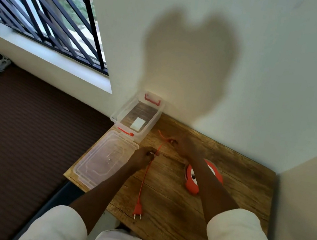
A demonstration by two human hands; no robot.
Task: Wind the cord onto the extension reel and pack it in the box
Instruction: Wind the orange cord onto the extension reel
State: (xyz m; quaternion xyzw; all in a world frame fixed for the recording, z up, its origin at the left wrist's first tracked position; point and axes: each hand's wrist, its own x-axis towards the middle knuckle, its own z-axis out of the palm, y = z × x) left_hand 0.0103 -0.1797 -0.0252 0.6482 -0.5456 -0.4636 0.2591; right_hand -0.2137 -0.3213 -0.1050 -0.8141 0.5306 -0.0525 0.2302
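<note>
Our left hand (144,155) pinches orange cord (146,177) | right hand (185,147) grips cord beyond it | reel (193,176) near right wrist | box (155,117) past fingertips

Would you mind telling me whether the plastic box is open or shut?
Open: the box has no cover on, and its lid lies flat beside it.

Landmark: box (136,114), open, at far left of table (235,193), against wall (243,70). Box mouth unblocked from above; white card (137,126) flat on its floor. Lid (104,157) lies flat just nearer me than box, fills left table edge. Right of box: cord (145,176) runs toward me across wood, plug (138,210) at near end. My left hand (144,155) pinches cord right of lid; my right hand (185,147) grips it right of box. Reel (194,176) further right, under my right forearm. Bare wood beyond reel up to side wall (307,193).
</note>
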